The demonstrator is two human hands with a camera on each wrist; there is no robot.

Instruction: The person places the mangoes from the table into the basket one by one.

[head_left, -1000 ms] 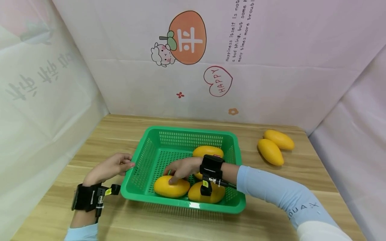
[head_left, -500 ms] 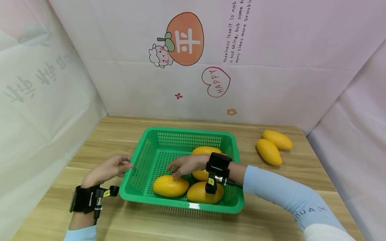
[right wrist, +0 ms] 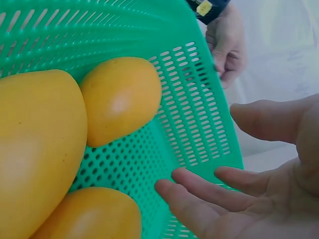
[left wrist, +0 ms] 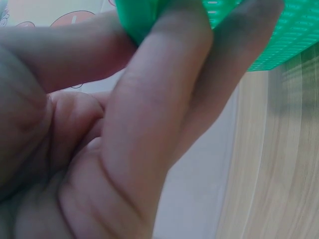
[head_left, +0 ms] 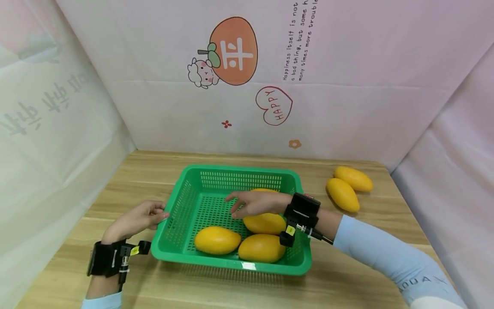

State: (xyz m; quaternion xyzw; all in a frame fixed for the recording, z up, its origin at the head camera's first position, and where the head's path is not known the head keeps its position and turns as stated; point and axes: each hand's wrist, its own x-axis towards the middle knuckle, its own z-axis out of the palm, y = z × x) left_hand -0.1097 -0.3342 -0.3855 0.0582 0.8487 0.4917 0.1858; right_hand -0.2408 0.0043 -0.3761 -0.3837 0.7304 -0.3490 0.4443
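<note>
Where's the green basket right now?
In the head view, the green basket is on the wooden table, in the lower middle of the picture. The left hand grips its left rim, and two loose mangoes lie to its right.

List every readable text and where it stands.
"HAPPY": red heart, back cloth.
"Happiness itself is not a bad thing, but some… many times more troubl…": same cloth, cut off.
"平": orange fruit print.
Too small, faint or partial: left cloth's characters, sleeve letters, yellow labels, red tag.
</note>
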